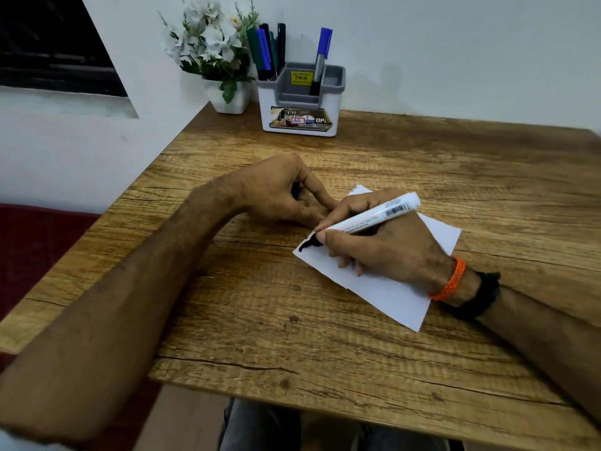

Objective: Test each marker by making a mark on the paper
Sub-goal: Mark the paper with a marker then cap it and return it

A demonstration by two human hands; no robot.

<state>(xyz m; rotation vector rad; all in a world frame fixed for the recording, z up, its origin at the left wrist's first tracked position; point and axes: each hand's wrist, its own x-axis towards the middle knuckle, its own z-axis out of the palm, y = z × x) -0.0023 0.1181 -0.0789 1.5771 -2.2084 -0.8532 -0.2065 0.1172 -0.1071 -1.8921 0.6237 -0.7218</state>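
Now right hand point(383, 252) fingers gripping white marker point(370, 218) at paper point(390, 294) left edge, left hand point(279, 193) fingers curled.

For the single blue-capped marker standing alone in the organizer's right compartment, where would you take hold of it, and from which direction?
Pinch the blue-capped marker at its upper barrel just below the cap, coming from above. It stands nearly upright, leaning slightly, with its lower end sunk in the organizer, so only the top part is free. Nothing else shares its compartment, so fingers should fit on either side, and a straight lift should clear the rim.
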